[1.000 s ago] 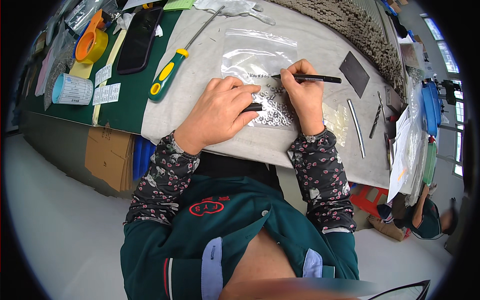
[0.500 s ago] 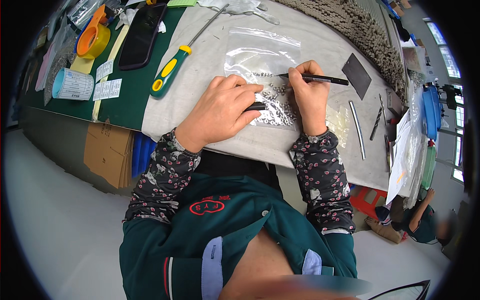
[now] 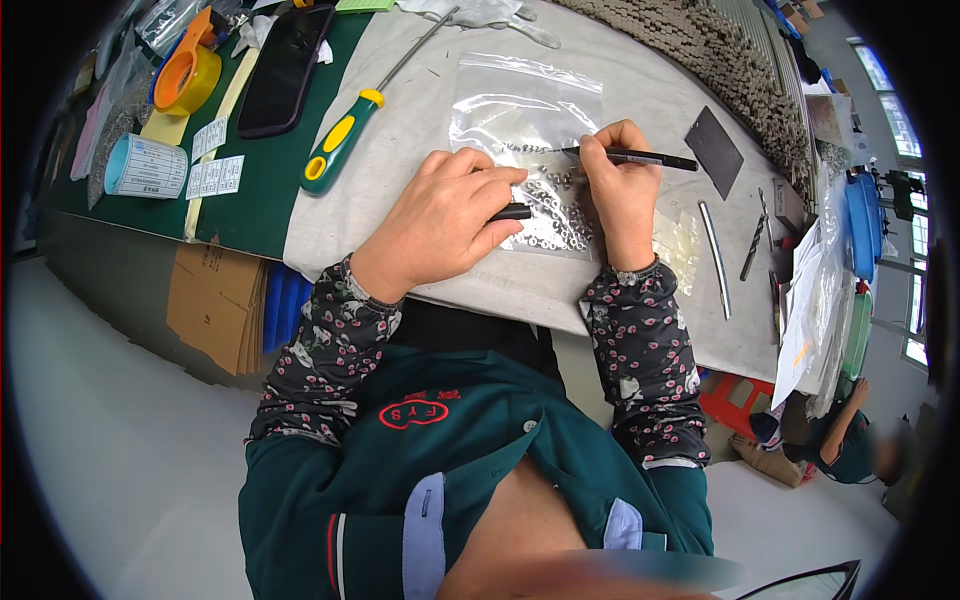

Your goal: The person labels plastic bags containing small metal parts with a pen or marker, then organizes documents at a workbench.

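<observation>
A clear zip-top plastic bag (image 3: 495,105) lies flat on the grey cloth, with many small shiny metal nuts (image 3: 562,225) in its lower half. My right hand (image 3: 625,200) grips a black marker (image 3: 655,159) in a writing hold. The marker's tip meets the bag at the end of a short line of dark handwriting (image 3: 525,148). Over the bag's left side rests my left hand (image 3: 435,225), fingers bent, pinching a black marker cap (image 3: 513,212) by the thumb. Its fingers cover part of the bag and the nuts.
Left of the bag lie a green-and-yellow screwdriver (image 3: 342,142), a dark phone (image 3: 286,72) and a tape dispenser (image 3: 187,80). To the right are a metal plate (image 3: 714,152), a metal rod (image 3: 714,258) and a drill bit (image 3: 754,245). Stacked rods (image 3: 690,45) line the back; a person (image 3: 850,440) is at far right.
The marker and my right hand have shifted very slightly to the right along the handwriting. My left hand stays in place with the cap.
</observation>
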A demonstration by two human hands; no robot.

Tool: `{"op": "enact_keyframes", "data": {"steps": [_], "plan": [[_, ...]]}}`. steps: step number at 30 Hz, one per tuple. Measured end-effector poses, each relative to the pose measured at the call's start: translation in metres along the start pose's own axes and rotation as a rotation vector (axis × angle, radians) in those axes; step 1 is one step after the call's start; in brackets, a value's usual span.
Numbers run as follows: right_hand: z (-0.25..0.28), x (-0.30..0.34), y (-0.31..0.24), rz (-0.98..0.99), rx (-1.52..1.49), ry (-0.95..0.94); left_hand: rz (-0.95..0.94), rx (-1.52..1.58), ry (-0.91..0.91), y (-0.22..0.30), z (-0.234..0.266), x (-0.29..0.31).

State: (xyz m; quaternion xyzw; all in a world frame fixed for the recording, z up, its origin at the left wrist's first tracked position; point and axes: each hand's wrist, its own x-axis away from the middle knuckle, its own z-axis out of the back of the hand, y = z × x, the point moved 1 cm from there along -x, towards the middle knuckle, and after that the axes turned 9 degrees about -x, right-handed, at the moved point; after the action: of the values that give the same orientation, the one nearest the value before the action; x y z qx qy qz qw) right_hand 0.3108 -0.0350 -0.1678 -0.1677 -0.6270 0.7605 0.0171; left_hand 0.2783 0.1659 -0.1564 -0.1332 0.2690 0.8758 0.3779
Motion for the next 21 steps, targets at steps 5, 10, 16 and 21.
{"op": "enact_keyframes", "data": {"steps": [5,10,16,21], "plan": [[0.002,0.004,-0.011,-0.055,-0.101,0.029,-0.007,0.010,0.005,-0.001,-0.001,0.001],[-0.011,0.015,-0.021,-0.015,-0.154,-0.121,-0.006,0.004,0.012,-0.001,0.000,0.001],[-0.016,0.014,-0.014,-0.051,-0.106,-0.183,-0.003,0.002,0.014,-0.002,0.000,0.003],[-0.018,0.014,-0.011,-0.042,-0.077,-0.196,-0.011,-0.006,0.002,-0.002,0.001,0.003]]}}
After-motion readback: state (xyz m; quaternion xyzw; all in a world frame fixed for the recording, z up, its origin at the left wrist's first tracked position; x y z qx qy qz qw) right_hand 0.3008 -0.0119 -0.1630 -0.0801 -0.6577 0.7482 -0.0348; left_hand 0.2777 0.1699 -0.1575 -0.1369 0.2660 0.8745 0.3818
